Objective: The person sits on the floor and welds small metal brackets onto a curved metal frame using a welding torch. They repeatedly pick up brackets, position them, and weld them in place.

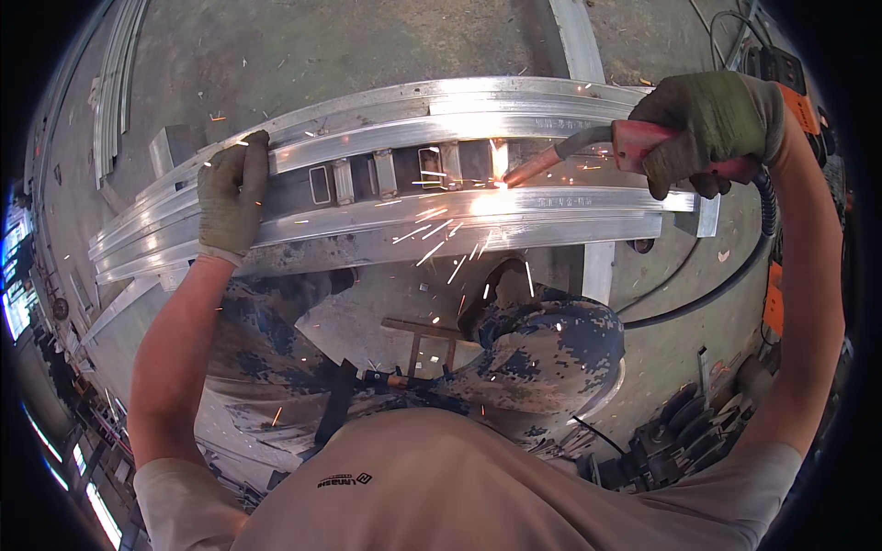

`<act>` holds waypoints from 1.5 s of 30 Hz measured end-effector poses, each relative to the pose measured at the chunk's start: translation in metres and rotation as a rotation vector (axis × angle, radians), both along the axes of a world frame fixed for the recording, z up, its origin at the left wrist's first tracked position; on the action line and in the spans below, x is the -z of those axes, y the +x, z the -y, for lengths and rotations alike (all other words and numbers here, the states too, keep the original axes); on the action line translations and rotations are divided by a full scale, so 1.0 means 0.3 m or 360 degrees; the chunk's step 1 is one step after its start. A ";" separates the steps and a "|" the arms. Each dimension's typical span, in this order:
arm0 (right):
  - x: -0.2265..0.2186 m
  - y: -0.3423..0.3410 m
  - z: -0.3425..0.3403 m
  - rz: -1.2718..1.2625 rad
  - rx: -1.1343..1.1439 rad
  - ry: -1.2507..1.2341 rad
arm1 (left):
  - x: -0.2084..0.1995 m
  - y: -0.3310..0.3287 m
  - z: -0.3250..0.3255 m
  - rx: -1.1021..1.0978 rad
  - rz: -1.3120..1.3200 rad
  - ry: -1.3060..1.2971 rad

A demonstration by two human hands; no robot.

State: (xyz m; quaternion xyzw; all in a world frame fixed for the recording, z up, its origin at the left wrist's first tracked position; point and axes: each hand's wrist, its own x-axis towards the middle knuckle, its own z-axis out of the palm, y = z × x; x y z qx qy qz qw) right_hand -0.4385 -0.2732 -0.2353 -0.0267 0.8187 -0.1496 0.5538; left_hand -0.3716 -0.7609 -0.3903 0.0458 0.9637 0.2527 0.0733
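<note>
My right hand, in a green work glove, grips the red handle of a welding torch. The torch's copper-coloured nozzle points left and down at the near rail, where a bright arc throws sparks. Two long silvery metal rails lie side by side: the far rail and the near rail. Several short rectangular tube crosspieces stand between them, and the arc burns at the foot of the rightmost one. Toward the rails' left end, my gloved left hand is closed over them, its fingertips at the far rail.
A black cable curves from the torch across the floor. Orange-and-black equipment stands at far right. Long metal bars lie at upper left. A metal beam runs beneath the rails. Dark discs and machine parts sit lower right.
</note>
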 end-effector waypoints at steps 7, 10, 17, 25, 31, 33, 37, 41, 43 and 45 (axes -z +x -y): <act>0.003 0.010 0.000 -0.0002 0.0036 -0.0079 | 0.041 0.004 0.001 0.0077 -0.0301 0.0181; 0.024 -0.004 0.004 -0.0055 0.0007 -0.0027 | 0.034 0.020 0.020 0.0084 -0.0342 -0.0119; 0.025 -0.016 0.016 0.0011 -0.0031 0.0007 | 0.034 0.018 0.050 0.0259 -0.0342 -0.0162; -0.012 0.005 0.024 0.0061 0.0046 -0.0023 | 0.021 -0.002 0.014 0.0183 -0.0261 0.0017; 0.037 -0.017 0.027 -0.0034 -0.0030 -0.0096 | 0.030 0.023 0.053 0.0219 -0.0325 -0.0172; 0.035 -0.022 0.030 0.0025 0.0002 -0.0076 | 0.035 0.023 0.055 0.0318 -0.0468 -0.0296; 0.003 -0.009 0.019 0.0150 0.0051 -0.0045 | 0.031 -0.004 0.009 0.0176 -0.0337 0.0075; 0.006 0.000 0.040 0.0026 0.0043 -0.0011 | 0.046 0.006 0.030 0.0151 -0.0341 -0.0082; -0.001 -0.005 0.048 0.0023 -0.0048 0.0011 | 0.045 0.000 0.032 0.0151 -0.0300 -0.0029; -0.003 -0.004 0.043 0.0019 -0.0075 0.0022 | 0.050 -0.001 0.038 0.0193 -0.0297 0.0035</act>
